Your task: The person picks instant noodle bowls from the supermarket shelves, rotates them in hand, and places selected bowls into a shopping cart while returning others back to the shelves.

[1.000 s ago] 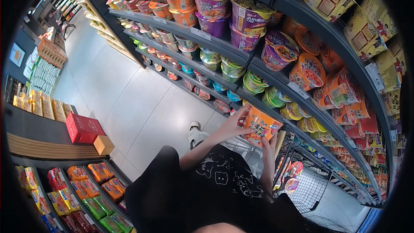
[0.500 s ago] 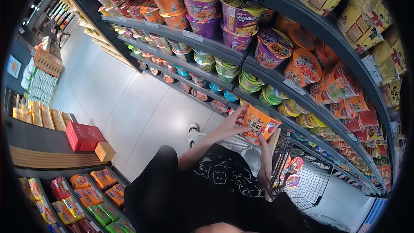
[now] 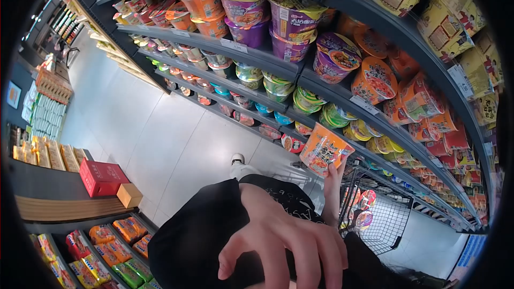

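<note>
My right hand (image 3: 333, 177) grips an orange instant noodle bowl (image 3: 326, 150) near its lower right side, holding it tilted over the aisle. The bowl's printed side faces me. Close to the camera, my left hand (image 3: 289, 241) is raised with its back showing. Its fingers are apart and bent downward, holding nothing, and their tips run out of the frame. Beyond my right forearm stands a black wire shopping cart (image 3: 383, 219) with several round noodle bowls (image 3: 365, 219) inside.
Curved grey shelves (image 3: 267, 56) stacked with noodle bowls run along the far side and right. A red box (image 3: 104, 178) and a small cardboard box (image 3: 129, 195) stand at left. Packaged snacks (image 3: 110, 249) fill the lower left rack. Pale tiled floor (image 3: 176, 128) lies between.
My left hand has let go of the noodle bowl and come up toward the camera. My right hand alone now holds the bowl, slightly farther right and higher.
</note>
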`<state>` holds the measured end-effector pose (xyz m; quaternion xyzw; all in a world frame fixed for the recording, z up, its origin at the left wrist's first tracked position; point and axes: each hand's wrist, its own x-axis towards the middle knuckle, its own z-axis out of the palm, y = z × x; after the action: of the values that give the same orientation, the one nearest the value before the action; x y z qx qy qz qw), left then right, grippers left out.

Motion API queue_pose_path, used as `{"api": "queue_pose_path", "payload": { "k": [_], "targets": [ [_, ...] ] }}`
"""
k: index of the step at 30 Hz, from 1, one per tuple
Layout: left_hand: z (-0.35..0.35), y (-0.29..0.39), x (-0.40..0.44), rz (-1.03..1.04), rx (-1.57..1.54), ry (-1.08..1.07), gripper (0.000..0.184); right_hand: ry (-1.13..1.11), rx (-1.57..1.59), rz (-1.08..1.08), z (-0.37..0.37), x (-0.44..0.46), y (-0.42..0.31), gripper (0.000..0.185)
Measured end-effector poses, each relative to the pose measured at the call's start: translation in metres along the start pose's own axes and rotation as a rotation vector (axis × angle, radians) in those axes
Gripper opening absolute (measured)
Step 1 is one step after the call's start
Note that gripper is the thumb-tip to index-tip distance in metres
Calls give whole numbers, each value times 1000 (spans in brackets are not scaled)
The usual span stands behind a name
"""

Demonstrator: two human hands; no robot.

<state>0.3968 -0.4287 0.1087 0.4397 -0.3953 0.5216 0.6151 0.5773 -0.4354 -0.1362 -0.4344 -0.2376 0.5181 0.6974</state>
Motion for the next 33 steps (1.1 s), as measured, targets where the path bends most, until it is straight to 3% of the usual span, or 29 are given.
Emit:
{"api": "queue_pose_path", "payload": {
  "k": [4,9,13,15,19,22,29,31,33],
  "targets": [
    [8,-2,2,-27,-39,107,33,12,5,28,0,1,2,72],
    [-7,1,6,-36,-76,-57,34,8,-27,31,4,1,2,72],
    [-12,0,4,-43,-105,-81,34,38,-29,36,8,-2,4,72],
    [-13,-5,3,80,-155,-62,35,20,-105,-7,1,0,11,67],
    [-15,13,8,30,-240,-68,37,45,-92,-17,6,0,13,64],
    [-15,39,10,-79,-289,87,38,-23,109,68,5,1,14,68],
    [-45,72,16,-51,-347,-116,44,-79,259,1,9,6,42,57],
    [-53,68,20,144,-244,1,36,-20,260,11,33,7,36,59],
    [-80,67,14,-7,-234,-40,32,-25,326,49,33,8,44,74]
  ]
}}
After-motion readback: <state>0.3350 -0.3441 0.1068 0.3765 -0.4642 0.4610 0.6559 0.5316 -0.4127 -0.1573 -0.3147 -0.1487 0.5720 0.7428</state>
